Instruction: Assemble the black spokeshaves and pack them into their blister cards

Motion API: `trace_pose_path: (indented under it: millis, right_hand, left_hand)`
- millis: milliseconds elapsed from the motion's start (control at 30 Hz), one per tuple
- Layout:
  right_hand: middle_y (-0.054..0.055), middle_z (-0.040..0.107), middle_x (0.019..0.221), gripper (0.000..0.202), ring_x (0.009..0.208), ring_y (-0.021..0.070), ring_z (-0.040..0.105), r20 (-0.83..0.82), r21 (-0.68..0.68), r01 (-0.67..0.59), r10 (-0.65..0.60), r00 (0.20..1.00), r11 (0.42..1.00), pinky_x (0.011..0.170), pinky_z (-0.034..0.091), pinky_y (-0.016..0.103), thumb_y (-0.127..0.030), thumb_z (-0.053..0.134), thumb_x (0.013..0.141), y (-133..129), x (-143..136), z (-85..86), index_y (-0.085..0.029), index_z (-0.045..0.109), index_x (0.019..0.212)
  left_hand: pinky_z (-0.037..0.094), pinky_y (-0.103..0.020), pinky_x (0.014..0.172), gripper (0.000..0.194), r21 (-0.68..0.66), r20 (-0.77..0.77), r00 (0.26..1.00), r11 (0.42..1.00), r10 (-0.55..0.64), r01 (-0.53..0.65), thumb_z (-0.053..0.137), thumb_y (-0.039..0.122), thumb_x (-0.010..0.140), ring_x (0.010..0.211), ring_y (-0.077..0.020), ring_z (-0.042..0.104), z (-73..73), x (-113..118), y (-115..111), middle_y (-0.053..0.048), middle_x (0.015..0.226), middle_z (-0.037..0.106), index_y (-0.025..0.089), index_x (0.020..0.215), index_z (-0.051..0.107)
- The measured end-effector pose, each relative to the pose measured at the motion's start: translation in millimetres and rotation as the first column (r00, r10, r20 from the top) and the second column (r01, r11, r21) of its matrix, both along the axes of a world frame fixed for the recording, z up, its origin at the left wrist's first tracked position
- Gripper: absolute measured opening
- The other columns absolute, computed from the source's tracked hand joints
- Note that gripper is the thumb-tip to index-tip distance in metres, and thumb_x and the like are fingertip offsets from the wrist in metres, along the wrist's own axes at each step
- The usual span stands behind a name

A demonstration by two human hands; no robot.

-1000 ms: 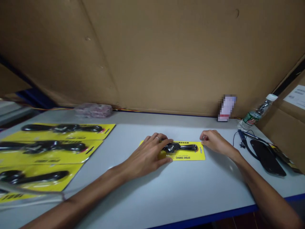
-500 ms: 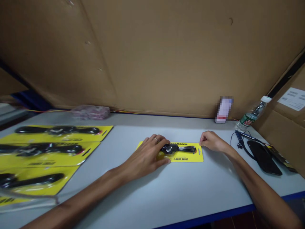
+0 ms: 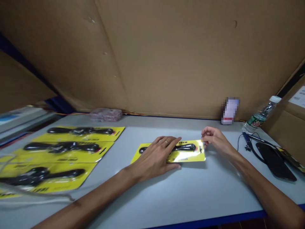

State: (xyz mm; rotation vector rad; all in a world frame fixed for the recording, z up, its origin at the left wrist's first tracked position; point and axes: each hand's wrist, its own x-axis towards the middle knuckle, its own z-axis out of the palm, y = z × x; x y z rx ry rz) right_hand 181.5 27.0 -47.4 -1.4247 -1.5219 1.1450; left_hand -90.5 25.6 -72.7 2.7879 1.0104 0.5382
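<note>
1. Yellow rectangular blister card (image 3: 186,156) holding a black-handled tool (image 3: 187,147) under clear plastic: lies on the pale grey tabletop (image 3: 190,190), beneath the left hand; print upside down to the camera.
2. Left hand (image 3: 158,157): palm down across the card's middle, hiding part of the tool. Fingers extended, thumb spread away from them by the near edge.
3. Right hand (image 3: 214,139): at the card's far right corner, fingers curled, thumb and forefinger close together; cannot tell whether they grip the edge.
4. Similar yellow carded tools (image 3: 64,156): in rows at left, apart from the handled card.
5. Clear plastic bottle with green label and white cap (image 3: 258,118): far right, tilted.
</note>
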Motion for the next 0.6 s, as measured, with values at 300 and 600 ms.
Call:
trace_pose_path:
  millis: [300,600]
  right_hand:
    - [-0.001,0.059,0.071,0.025,0.064,0.0134,0.057,-0.317,-0.023,-0.041,0.032,0.948,0.999,0.059,0.048,0.026,-0.042,0.072,0.078,-7.6,-13.2,0.6,-0.020,0.060,0.081]
    - [0.010,0.076,0.091,0.037,0.079,0.0217,0.069,-0.435,0.008,-0.041,0.041,0.900,0.999,0.055,0.054,0.030,-0.055,0.069,0.084,-15.5,-22.9,0.9,-0.019,0.073,0.092]
  left_hand:
    - [0.053,-0.048,0.086,0.065,0.113,0.063,0.986,0.980,0.155,-0.162,0.070,0.030,0.078,0.105,-0.0324,0.058,-3.0,0.9,0.9,-0.013,0.115,0.061,0.019,0.139,0.048]
    - [0.053,-0.048,0.087,0.068,0.152,0.234,0.958,0.967,0.164,-0.203,0.069,0.030,0.079,0.106,-0.0309,0.058,-3.2,-6.9,8.8,-0.010,0.118,0.061,0.026,0.142,0.044]
